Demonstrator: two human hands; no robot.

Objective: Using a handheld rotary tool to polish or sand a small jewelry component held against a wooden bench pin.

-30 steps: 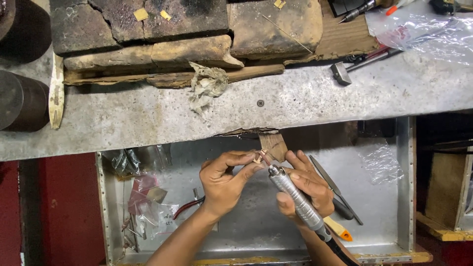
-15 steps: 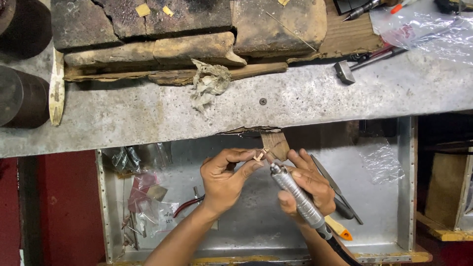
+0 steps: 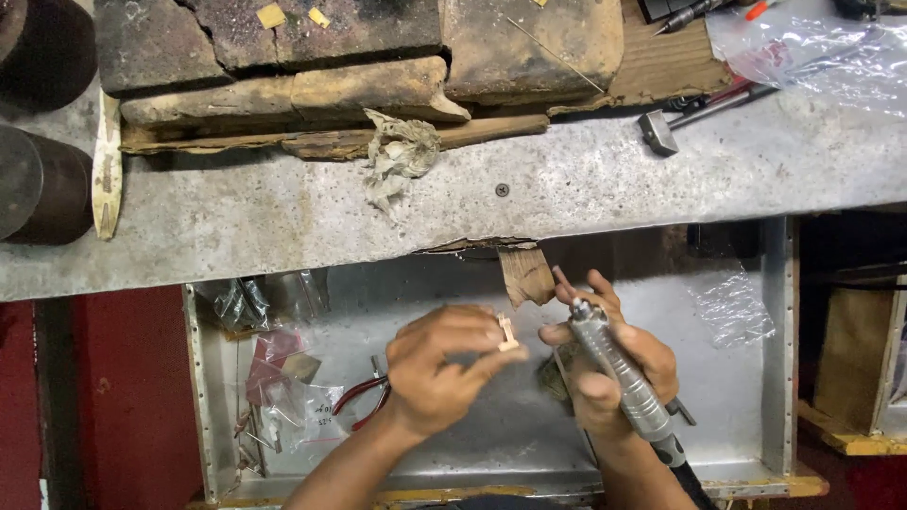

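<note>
Pale small workpiece point(image 3: 507, 332): 1 item, roughly cross-shaped, pinched at the fingertips of the left hand point(image 3: 436, 370), which is curled closed around it and holds it up above the open metal drawer point(image 3: 777, 378).

Rotary handpiece point(image 3: 614, 378): 1 item, grey ribbed barrel with a thin bit at the tip, gripped in the closed right hand point(image 3: 616, 370). Bit points up and away, just beside the workpiece but apart from it; no contact visible.

Progress, as judged: piece and tool are both in hand and close together, yet the bit is off the surface, so grinding looks paused or in checking. Finish of the piece is too small to tell.

Wooden bench peg point(image 3: 525, 274): 1, projecting from the bench edge, just above the hands.

Red-handled pliers point(image 3: 359, 399): 1 pair, lying in the drawer left of the hands, beside clear plastic bags point(image 3: 283, 406).

Grey bench top point(image 3: 283, 217): bears a crumpled rag point(image 3: 402, 156), a small hammer point(image 3: 661, 130) and worn blocks point(image 3: 283, 57) at the back.
</note>
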